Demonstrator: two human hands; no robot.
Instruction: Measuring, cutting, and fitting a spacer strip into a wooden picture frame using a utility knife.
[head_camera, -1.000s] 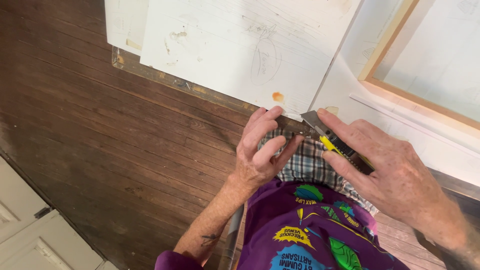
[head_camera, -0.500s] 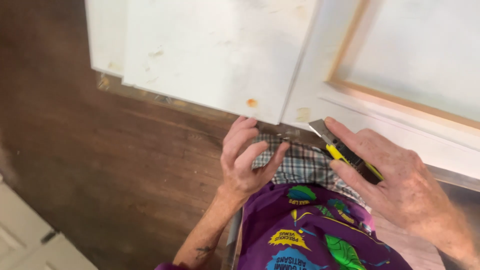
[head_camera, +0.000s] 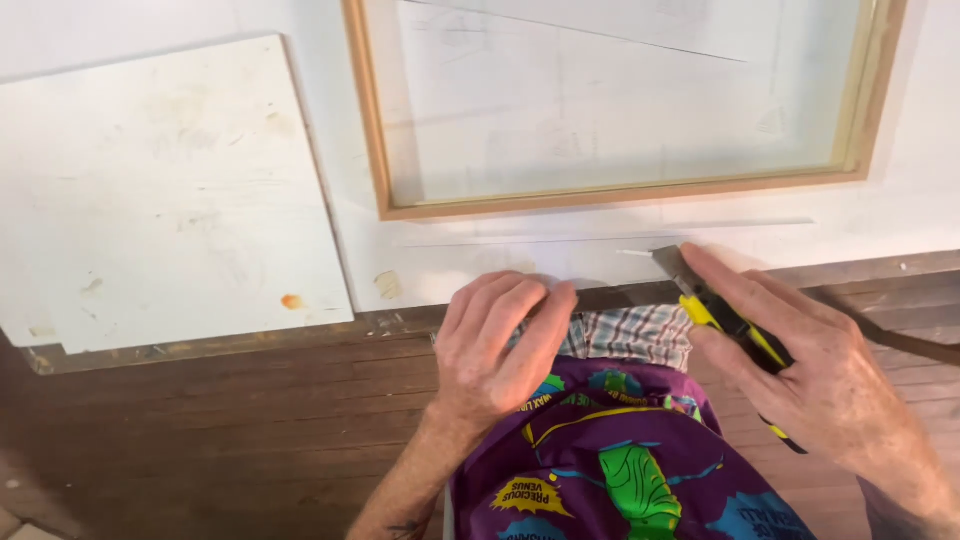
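Note:
My right hand (head_camera: 800, 370) grips a yellow and black utility knife (head_camera: 715, 315), its blade tip resting on the white tabletop (head_camera: 620, 265) near the front edge. My left hand (head_camera: 500, 345) lies palm down with curled fingers on the table's front edge, over the plaid waistband of my clothing; it holds nothing that I can see. A wooden frame (head_camera: 610, 195) with pale translucent material stretched inside lies just beyond both hands. A thin straight line runs along the white surface between the frame and the knife.
A white square board (head_camera: 170, 190) with stains and an orange spot lies at the left on the table. Dark wooden floorboards (head_camera: 200, 440) run below the table edge. My purple printed shirt (head_camera: 620, 460) fills the bottom middle.
The view has shifted up and right, bringing the frame into the centre. My right hand has carried the knife forward onto the white surface. My left hand has stayed at the table edge.

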